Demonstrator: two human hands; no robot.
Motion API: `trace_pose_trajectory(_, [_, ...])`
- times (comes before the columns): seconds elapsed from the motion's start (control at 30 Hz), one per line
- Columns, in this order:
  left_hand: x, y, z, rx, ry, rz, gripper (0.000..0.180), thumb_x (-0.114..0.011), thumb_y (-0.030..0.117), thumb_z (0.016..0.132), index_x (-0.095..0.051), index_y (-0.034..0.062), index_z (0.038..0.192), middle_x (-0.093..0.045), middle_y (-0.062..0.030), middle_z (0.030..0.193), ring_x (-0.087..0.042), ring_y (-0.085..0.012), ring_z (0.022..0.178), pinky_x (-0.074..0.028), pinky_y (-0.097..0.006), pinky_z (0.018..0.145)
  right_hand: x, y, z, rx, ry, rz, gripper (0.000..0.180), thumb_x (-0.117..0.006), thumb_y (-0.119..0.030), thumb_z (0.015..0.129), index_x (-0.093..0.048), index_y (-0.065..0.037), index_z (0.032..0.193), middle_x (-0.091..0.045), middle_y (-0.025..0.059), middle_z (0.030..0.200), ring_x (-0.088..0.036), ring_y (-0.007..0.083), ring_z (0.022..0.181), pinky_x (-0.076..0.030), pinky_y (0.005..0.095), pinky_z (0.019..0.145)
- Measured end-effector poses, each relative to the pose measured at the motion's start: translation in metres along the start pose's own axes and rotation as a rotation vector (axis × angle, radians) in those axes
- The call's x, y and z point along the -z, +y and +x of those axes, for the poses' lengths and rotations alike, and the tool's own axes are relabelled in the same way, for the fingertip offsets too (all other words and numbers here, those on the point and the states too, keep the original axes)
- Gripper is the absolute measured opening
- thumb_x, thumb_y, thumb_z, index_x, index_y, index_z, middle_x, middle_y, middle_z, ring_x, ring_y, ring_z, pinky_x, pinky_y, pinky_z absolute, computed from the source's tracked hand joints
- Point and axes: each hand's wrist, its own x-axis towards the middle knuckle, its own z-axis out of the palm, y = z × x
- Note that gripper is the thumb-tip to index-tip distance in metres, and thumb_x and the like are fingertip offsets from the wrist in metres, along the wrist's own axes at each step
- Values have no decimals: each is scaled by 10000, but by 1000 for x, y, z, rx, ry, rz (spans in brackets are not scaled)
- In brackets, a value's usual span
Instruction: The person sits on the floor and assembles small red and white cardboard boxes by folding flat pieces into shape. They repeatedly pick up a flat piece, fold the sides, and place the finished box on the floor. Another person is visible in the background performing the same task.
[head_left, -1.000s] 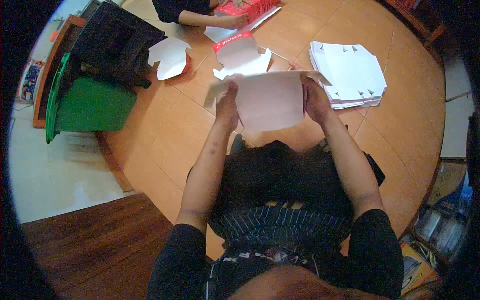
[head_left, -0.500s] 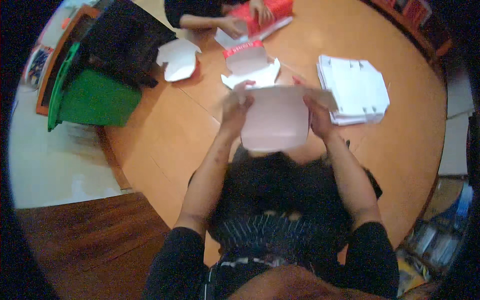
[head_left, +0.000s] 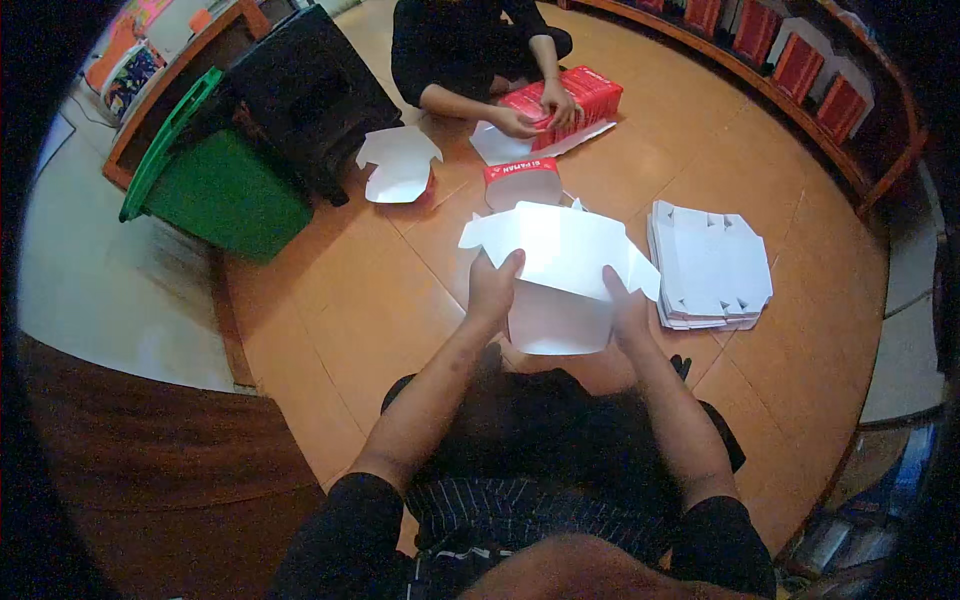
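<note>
From afar, I had the left hand and right hand pinching a white carton by opposite sides, above the floor near the card stack. I judged it light, stiff yet easily creased, best held at those sides.

You've got white lettering on the red carton flap; white print on the red stack, too small to read.
</note>
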Motion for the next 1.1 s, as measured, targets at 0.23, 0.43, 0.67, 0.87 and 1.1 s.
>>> trace_pose_trajectory(0.23, [1,-5,0,99,44,-51,522,-545,54,832,-397,-17,1327,-552,-147,1213,-581,-245,1078,-481,-390,939,2,-1,-1,-351,-13,198,523,-633,-352,937,-541,58,1248,-617,147,1159,-596,267,1088,-478,373,955])
trace_pose_trajectory(0.43, [6,-2,8,163,124,-32,464,-558,106,870,-448,1,1308,-587,-164,1179,-612,-267,1045,-511,-414,904,-8,-6,-3,-233,-26,277,544,-597,-310,963,-468,67,1333,-561,178,1301,-537,285,1223,-419,382,1054])
trace_pose_trajectory(0.67, [29,12,23,359,126,-278,422,-523,277,965,-512,-20,1265,-623,-157,1140,-650,-276,1005,-552,-435,845,-18,-16,-7,17,-333,-259,636,-341,-418,1051,-204,-49,1551,-276,134,1571,-268,259,1441,-236,388,1173])
trace_pose_trajectory(0.87, [8,-5,21,380,108,-184,469,-527,318,967,-508,-11,1300,-623,-139,1172,-628,-253,1058,-526,-390,884,2,18,13,-16,-280,-56,557,-352,-371,1044,-318,-64,1507,-435,91,1447,-463,195,1271,-427,331,1021])
trace_pose_trajectory(1.1, [9,-62,34,225,220,-14,650,-637,281,886,-382,-70,1370,-518,-248,1310,-534,-362,1192,-424,-436,1014,-4,32,10,-279,-209,245,535,-389,-397,1015,-424,-75,1441,-575,92,1316,-604,220,1123,-536,376,906])
